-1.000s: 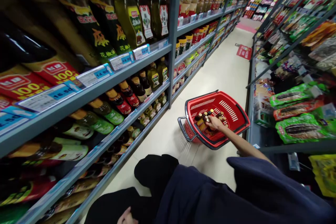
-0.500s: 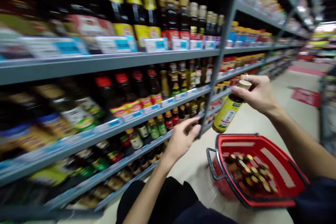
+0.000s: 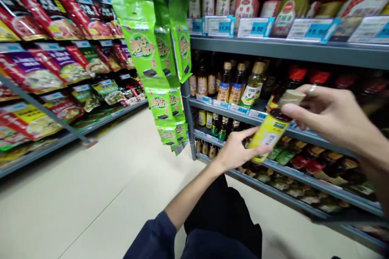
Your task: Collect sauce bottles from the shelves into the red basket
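Right hand grips the bottle by its cap; left hand is closed round its lower body. The bottle tilts before the shelf. Steady handling calls for firm low support and a secure cap grip.

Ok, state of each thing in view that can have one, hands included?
Yellow-labelled bottle: in both hands, tilted, cap on.
Left hand: fingers around the bottle's lower part.
Right hand: fingers on its cap.
Green packets: hanging in strips.
Blue-and-orange-labelled bottles: upright, capped.
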Demonstrator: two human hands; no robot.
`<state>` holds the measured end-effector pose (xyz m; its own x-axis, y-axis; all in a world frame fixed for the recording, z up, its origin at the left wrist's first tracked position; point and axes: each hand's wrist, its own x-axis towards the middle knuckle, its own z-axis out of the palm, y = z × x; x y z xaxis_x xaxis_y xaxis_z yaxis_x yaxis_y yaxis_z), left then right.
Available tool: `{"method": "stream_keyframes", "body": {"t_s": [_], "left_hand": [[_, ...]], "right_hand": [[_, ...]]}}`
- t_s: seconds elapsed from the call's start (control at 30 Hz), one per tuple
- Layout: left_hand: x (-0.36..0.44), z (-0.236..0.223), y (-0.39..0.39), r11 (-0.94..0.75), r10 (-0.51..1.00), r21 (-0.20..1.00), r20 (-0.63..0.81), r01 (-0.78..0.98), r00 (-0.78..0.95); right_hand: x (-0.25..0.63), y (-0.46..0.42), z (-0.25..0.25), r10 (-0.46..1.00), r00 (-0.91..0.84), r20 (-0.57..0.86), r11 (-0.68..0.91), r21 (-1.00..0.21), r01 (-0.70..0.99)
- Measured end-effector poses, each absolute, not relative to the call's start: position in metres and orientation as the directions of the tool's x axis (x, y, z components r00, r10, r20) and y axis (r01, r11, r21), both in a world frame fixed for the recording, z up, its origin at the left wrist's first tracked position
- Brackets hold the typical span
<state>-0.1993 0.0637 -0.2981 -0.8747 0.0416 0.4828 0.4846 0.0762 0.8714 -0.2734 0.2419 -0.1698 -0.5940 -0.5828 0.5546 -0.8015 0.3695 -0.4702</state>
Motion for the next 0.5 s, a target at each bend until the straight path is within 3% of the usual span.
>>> {"method": "stream_keyframes", "body": {"t_s": [0.17, 0.3, 0.43, 0.5], "left_hand": [[-0.192, -0.358, -0.006, 0.109, -0.022, 0.912, 0.401, 0.396, -0.916], [-0.205, -0.418, -0.056, 0.110, -0.084, 0.934, 0.349, 0.339, -0.933], [-0.233, -0.458, -0.090, 0.432, -0.415, 0.873, 0.417, 0.228, -0.808], [-0.250, -0.466, -0.102, 0.504, -0.477, 0.846, 0.442, 0.176, -0.760]], "right_hand": [[-0.285, 0.164, -0.207, -0.764, -0.492, 0.417, 0.378, -0.328, -0.866], [-0.299, 0.097, -0.253, -0.819, -0.469, 0.331, 0.403, -0.249, -0.880], [-0.320, 0.044, -0.293, -0.819, -0.482, 0.313, 0.445, -0.185, -0.876], [-0.330, 0.026, -0.307, -0.806, -0.521, 0.279, 0.483, -0.198, -0.853]]}}
